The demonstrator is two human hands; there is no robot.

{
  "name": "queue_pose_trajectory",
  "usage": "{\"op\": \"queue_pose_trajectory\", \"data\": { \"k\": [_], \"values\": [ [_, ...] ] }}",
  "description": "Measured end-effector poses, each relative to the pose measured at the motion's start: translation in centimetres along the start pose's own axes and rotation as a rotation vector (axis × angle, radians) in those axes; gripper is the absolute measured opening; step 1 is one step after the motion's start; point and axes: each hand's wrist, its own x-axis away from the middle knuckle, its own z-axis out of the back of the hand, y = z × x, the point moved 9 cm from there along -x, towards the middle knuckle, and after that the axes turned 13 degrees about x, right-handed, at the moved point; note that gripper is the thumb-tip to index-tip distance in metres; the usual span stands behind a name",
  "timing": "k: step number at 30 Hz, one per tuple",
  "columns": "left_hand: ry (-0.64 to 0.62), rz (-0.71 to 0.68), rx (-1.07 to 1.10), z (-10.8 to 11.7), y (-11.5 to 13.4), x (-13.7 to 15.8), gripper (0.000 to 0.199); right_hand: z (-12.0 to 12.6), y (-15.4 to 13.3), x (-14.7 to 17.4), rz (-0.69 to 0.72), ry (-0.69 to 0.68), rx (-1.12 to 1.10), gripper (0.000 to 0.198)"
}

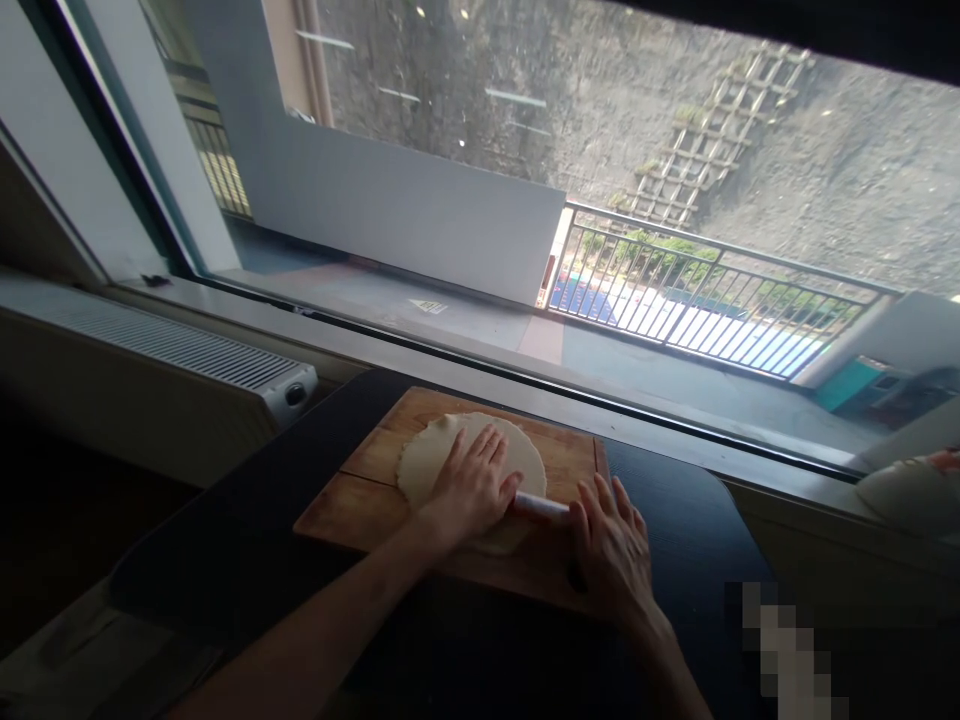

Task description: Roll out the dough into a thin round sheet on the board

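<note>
A flat, pale round sheet of dough (529, 455) lies on a wooden cutting board (330, 510), its edge slightly ragged. My left hand (472, 475) rests palm down over the dough, its fingers stretched out and its thumb beside a short rolling pin (544, 508). That pin lies across the right part of the dough, and its left end is hidden at my left hand. My right hand (613, 545) is on the pin's right end, with thumb and palm against it and fingers reaching forward over the board's right edge.
The board sits on a dark table (675, 510) with rounded corners, close to a window sill (645, 435). A white radiator (225, 365) stands to the left. At the far right is a pale rounded object (907, 495). Outside are a railing (705, 290) and a rough slope.
</note>
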Motion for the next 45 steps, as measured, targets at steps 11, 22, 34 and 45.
{"op": "queue_pose_trajectory", "data": {
  "k": [11,22,34,45],
  "values": [
    [-0.046,-0.006,0.018,-0.8,-0.2,-1.0,0.056,-0.5,0.7,-0.8,-0.011,-0.024,0.024,0.051],
    [-0.057,-0.080,0.031,0.1,1.7,4.7,0.056,0.0,0.5,4.1,0.053,0.089,0.030,0.053],
    [-0.059,0.076,0.023,-1.4,-1.2,-4.3,0.054,-1.6,1.2,-6.3,-0.101,-0.139,-0.050,0.055],
    [-0.056,-0.202,0.022,0.5,4.1,7.7,0.059,-0.4,0.7,5.2,0.164,0.117,0.051,0.057]
  ]
}}
